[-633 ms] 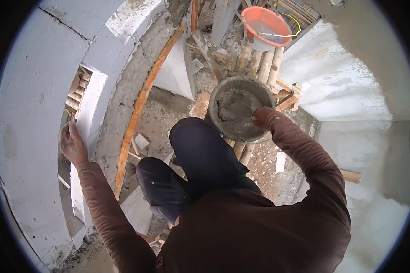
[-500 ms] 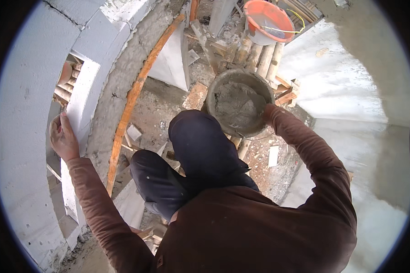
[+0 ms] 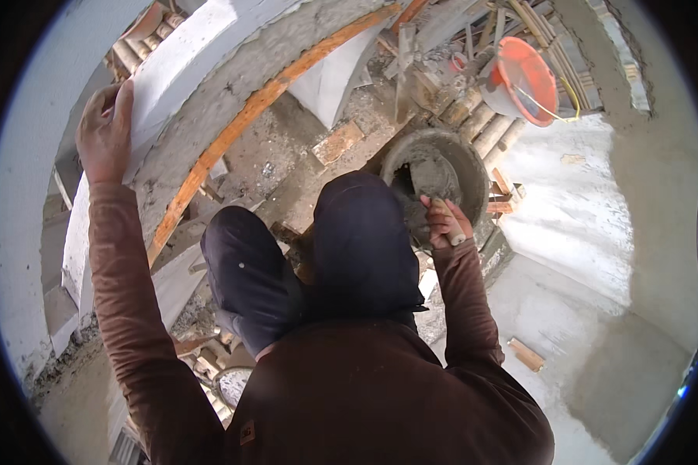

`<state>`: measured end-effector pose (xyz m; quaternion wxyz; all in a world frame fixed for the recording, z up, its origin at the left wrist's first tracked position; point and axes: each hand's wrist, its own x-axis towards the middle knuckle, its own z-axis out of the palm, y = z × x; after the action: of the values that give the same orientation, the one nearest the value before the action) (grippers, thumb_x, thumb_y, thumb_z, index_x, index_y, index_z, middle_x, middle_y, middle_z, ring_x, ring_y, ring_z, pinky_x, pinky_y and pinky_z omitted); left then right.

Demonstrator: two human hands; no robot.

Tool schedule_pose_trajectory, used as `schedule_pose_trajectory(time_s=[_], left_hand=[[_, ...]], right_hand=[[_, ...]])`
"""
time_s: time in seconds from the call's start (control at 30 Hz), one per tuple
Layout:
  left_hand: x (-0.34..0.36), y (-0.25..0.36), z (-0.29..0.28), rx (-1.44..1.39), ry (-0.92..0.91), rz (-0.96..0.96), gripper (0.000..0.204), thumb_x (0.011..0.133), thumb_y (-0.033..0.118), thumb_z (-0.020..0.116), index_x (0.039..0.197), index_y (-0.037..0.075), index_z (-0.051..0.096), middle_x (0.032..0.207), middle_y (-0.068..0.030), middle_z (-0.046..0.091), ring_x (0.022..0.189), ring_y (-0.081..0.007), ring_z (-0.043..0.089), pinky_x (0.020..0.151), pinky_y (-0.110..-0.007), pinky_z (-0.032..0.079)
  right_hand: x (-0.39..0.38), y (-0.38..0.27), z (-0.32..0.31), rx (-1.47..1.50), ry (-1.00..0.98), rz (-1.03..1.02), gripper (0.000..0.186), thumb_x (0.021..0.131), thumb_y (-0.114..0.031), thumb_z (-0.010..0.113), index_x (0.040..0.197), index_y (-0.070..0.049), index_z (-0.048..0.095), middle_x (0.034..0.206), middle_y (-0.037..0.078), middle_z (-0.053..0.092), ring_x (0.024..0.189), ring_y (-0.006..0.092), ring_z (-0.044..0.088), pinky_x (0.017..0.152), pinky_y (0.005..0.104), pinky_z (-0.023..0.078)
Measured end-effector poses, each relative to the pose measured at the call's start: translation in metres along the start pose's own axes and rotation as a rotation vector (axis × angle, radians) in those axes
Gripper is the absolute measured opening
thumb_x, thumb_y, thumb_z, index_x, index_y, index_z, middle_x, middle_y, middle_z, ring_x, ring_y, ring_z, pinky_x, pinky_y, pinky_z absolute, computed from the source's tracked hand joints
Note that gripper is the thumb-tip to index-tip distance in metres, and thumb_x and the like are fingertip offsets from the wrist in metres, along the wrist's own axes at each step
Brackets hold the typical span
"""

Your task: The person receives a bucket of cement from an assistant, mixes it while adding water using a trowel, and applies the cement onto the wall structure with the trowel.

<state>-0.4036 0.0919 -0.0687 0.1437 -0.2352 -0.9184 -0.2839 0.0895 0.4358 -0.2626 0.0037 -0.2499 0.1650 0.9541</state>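
Head view: person crouched, looking down over own knees. Left hand [image 3: 105, 132] is raised to the left, fingers flat and spread against the edge of a white wall block [image 3: 182, 58], gripping nothing. Right hand [image 3: 444, 223] is closed around a pale wooden tool handle [image 3: 447, 219] at the near rim of a round grey mortar tub [image 3: 438, 182]; the tool's working end is hidden in the wet mortar. Tub sits on rough timber pieces just ahead of the right knee. An orange bucket [image 3: 526, 77] stands beyond the tub, well apart from both hands. An orange-brown curved strip [image 3: 240, 124] runs along the grey masonry below the block.
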Motion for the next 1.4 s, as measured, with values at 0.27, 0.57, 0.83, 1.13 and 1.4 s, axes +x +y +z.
schedule_pose_trajectory(time_s=[0.27, 0.57, 0.83, 1.13, 1.4], left_hand=[[-0.005, 0.026, 0.014, -0.044, 0.064, 0.118, 0.042, 0.088, 0.043, 0.068, 0.100, 0.003, 0.072, 0.099, -0.0136, 0.072, 0.098, -0.0250, 0.069, 0.088, -0.034, 0.050], [0.006, -0.019, -0.005, 0.128, -0.099, 0.051, 0.044, 0.092, 0.043, 0.066, 0.108, 0.003, 0.067, 0.108, -0.0129, 0.068, 0.109, -0.0241, 0.064, 0.094, -0.034, 0.047], [0.002, 0.028, 0.022, 0.090, -0.158, -0.085, 0.058, 0.094, 0.048, 0.062, 0.120, -0.004, 0.059, 0.118, -0.0188, 0.063, 0.115, -0.0275, 0.060, 0.100, -0.037, 0.045], [0.002, 0.018, 0.018, 0.075, -0.288, -0.231, 0.051, 0.097, 0.043, 0.058, 0.119, -0.003, 0.060, 0.111, -0.0165, 0.066, 0.102, -0.0250, 0.063, 0.090, -0.034, 0.049], [0.011, 0.005, 0.003, 0.262, -0.325, -0.182, 0.056, 0.099, 0.049, 0.049, 0.118, -0.002, 0.061, 0.107, -0.0157, 0.065, 0.096, -0.0265, 0.062, 0.084, -0.037, 0.049]], right_hand=[[-0.057, -0.036, 0.056, -1.987, 1.185, -0.013, 0.031, 0.096, -0.029, 0.057, 0.111, -0.003, 0.063, 0.074, 0.011, 0.063, 0.060, 0.0183, 0.063, 0.048, 0.0390, 0.050], [-0.036, -0.014, 0.110, -2.789, 0.871, 0.273, 0.038, 0.091, -0.034, 0.065, 0.111, -0.003, 0.068, 0.097, 0.020, 0.071, 0.091, 0.0339, 0.070, 0.077, 0.0432, 0.055], [-0.002, -0.002, 0.091, -2.482, 1.487, 0.463, 0.029, 0.098, -0.014, 0.049, 0.121, -0.004, 0.063, 0.119, 0.020, 0.066, 0.112, 0.0340, 0.065, 0.088, 0.0501, 0.057], [-0.025, -0.036, 0.113, -2.176, 1.426, 0.548, 0.034, 0.093, -0.033, 0.057, 0.110, -0.004, 0.066, 0.106, 0.021, 0.069, 0.103, 0.0396, 0.066, 0.088, 0.0472, 0.053], [0.048, 0.022, 0.062, -1.250, 1.190, 0.334, 0.034, 0.097, -0.034, 0.054, 0.104, -0.002, 0.063, 0.093, 0.013, 0.067, 0.073, 0.0230, 0.065, 0.063, 0.0381, 0.052]])
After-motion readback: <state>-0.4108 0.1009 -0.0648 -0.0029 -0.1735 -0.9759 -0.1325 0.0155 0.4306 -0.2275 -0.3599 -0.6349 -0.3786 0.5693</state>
